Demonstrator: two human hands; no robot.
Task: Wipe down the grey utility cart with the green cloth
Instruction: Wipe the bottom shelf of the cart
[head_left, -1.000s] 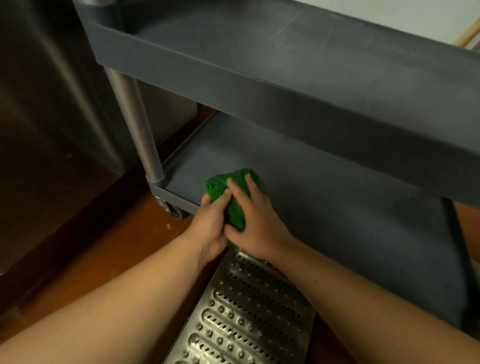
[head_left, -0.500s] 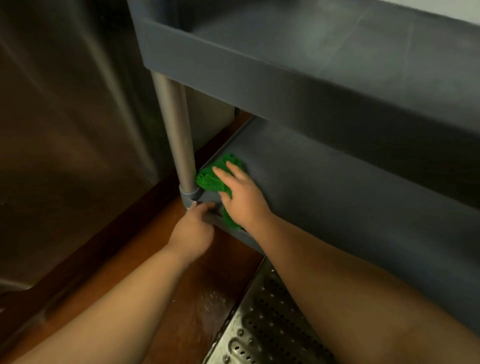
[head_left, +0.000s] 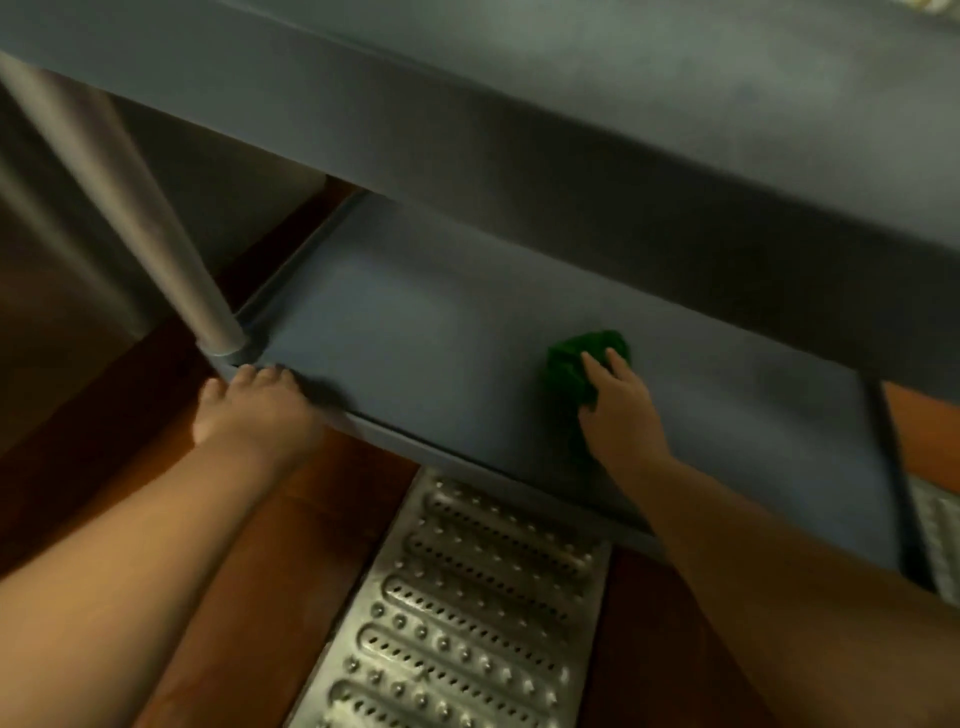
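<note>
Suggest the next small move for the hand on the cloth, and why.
Probably slide the right hand and green cloth further along the lower shelf toward its far right end; the left hand braces the front rim near the post.

We are counting one grey utility cart (head_left: 415, 322) with two shelves showing — upper across the top, lower at centre. We are seeing one green cloth (head_left: 576, 364), one metal post (head_left: 130, 208) at upper left, one floor grate (head_left: 467, 597) at bottom centre — and two hands: left hand (head_left: 254, 410), right hand (head_left: 621, 410).
</note>
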